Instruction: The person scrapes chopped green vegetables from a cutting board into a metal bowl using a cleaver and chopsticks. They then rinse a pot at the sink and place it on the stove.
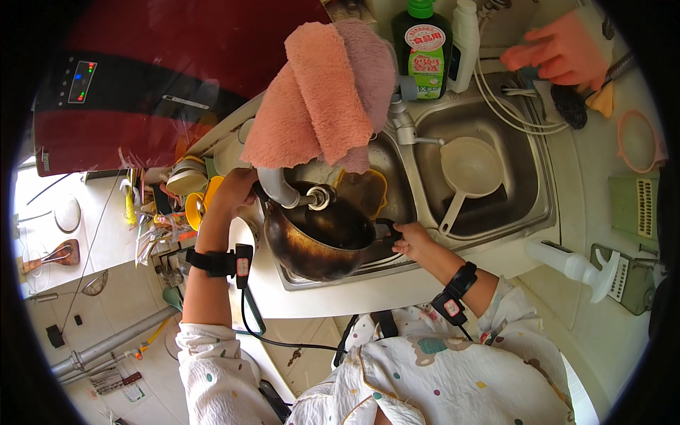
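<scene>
A soot-browned metal wok (313, 255) is tilted over the near edge of the left sink basin (402, 199). My left hand (238, 190) grips its dark handle on the left side, partly hidden behind the faucet. On the other side, my right hand (413, 240) has its fingers around the black loop handle (387, 227). The grey faucet spout (280, 188) hangs above the wok's opening; whether water runs, I cannot tell. Behind the wok, a yellow-rimmed basket (378, 188) lies in the basin. Pink and mauve plush cloths (319, 95) drape over the faucet.
A pale plastic dipper (470, 167) rests in the right basin (512, 133). Behind stand a green-capped detergent bottle (425, 58) and a white bottle (465, 48). Pink rubber gloves (563, 50) hang right. A white spray bottle (566, 260) and chopsticks (151, 228) flank the sink.
</scene>
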{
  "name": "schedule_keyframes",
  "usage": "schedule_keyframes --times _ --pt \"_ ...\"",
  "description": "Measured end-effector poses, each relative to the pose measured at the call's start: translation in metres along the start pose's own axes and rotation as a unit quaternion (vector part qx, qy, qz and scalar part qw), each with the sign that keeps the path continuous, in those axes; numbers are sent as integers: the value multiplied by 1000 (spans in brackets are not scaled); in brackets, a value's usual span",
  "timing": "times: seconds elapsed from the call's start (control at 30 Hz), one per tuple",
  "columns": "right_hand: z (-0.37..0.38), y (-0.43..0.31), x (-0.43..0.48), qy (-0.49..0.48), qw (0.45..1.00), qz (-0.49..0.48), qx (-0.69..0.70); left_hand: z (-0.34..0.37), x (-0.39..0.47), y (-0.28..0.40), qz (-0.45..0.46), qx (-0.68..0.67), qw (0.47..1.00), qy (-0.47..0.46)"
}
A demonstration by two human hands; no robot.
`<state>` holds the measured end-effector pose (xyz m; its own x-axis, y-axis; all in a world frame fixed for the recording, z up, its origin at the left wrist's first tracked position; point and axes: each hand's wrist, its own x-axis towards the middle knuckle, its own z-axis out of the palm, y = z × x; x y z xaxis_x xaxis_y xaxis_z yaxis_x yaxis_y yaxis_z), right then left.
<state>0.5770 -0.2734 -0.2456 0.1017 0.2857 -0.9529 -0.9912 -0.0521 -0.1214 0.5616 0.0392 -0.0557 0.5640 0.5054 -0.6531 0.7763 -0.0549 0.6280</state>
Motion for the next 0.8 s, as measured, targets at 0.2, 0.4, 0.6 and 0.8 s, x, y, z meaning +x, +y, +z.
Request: schedule_keyframes --times 0.2,0.4,0.6,0.8 --pt "-2 -5 -5 -31 999 2 9 5 6 6 34 35 999 12" --pt "-9 1 4 -35 999 20 32 6 17 -1 82 33 996 -9" --pt "-12 7 11 -35 997 49 51 -7 36 -17 127 157 979 -24" --pt "-7 10 11 -44 995 63 57 -13 41 -18 195 216 956 -32"
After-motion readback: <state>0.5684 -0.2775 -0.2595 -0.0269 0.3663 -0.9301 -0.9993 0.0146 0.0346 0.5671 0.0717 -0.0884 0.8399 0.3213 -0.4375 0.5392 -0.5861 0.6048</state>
